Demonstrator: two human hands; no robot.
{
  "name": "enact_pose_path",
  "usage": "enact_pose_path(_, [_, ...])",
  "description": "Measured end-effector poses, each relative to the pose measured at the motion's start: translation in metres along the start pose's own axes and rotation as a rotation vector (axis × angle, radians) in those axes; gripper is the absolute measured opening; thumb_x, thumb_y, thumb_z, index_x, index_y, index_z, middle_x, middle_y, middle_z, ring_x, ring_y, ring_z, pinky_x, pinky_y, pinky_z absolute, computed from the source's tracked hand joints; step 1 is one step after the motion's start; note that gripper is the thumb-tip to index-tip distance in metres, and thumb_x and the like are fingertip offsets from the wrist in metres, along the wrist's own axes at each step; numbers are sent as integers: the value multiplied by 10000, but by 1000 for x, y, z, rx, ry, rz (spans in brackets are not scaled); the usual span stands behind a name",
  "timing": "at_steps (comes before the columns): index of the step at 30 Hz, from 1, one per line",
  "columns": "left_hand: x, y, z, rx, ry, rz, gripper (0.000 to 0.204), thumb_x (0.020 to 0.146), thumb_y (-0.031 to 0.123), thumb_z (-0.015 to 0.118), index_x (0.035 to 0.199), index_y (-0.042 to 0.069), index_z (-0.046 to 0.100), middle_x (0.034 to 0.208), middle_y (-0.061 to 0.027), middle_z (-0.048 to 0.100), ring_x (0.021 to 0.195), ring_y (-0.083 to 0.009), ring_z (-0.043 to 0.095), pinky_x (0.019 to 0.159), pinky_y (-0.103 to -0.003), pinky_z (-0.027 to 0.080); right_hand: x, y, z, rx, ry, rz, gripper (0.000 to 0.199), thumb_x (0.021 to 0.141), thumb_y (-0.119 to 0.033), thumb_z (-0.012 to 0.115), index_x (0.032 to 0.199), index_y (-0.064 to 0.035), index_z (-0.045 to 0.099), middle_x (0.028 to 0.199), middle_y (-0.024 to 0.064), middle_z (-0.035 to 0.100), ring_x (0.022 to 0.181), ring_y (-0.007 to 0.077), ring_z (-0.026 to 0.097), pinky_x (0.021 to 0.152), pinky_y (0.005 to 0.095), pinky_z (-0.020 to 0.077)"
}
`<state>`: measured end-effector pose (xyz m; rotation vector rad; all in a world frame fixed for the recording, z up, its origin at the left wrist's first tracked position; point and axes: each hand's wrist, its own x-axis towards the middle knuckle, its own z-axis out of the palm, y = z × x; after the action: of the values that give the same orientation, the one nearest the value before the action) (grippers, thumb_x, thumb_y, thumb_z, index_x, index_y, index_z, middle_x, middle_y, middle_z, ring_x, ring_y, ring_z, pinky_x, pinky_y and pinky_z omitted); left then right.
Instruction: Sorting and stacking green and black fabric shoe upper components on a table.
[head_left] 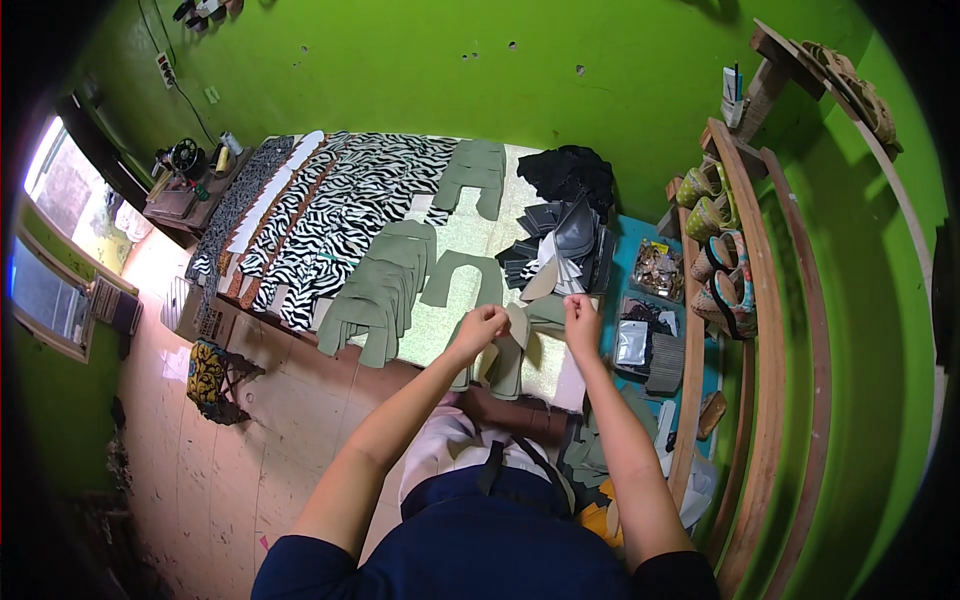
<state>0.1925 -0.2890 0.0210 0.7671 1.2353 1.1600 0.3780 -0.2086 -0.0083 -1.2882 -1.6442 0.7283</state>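
Both hands apart, fingers curled inward

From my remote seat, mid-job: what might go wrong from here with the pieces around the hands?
Three possible risks. The fanned green U-shaped pieces lie close to the front edge of the table, so a nudge might send some off. Black pieces are heaped loosely beyond the right hand; a bump could make them slide. The beige piece sits right beside the left hand, so it might get knocked out of place.
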Motion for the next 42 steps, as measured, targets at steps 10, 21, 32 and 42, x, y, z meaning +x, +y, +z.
enact_pose_path(10, [23, 31, -33, -37, 62, 34, 111, 830, 132, 491, 838, 21, 494, 698, 2, 465, 630, -84, 462, 683, -236, 448, 35, 8, 26, 424, -104, 94, 131, 861, -125, 559, 866, 6, 567, 786, 70, 613, 727, 94, 577, 624, 231, 442])
enact_pose_path(21, [70, 32, -68, 110, -71, -2, 127, 849, 147, 517, 896, 29, 516, 696, 8, 493, 673, -84, 489, 658, -217, 416, 30, -77, 80, -311, -279, -388, 180, 841, -180, 506, 912, -38, 590, 997, 134, 568, 953, 298, 547, 782, 405, 440])
enact_pose_path(32, [118, 42, -131, 683, -23, 159, 316, 809, 301, 603, 897, 4, 542, 843, -136, 571, 696, -221, 533, 648, -329, 436, 67, -51, 133, 102, -447, 102, 194, 828, -163, 576, 938, -4, 585, 768, 132, 643, 700, 203, 643, 608, 289, 471])
enact_pose_path(42, [120, 46, -147, 1087, -71, 2, 315, 816, 322, 558, 792, 9, 590, 735, -164, 606, 718, -331, 587, 652, -398, 458, 62, -38, 150, -313, -447, 147, 240, 765, -206, 628, 924, -28, 604, 815, 153, 638, 741, 286, 622, 640, 355, 471])
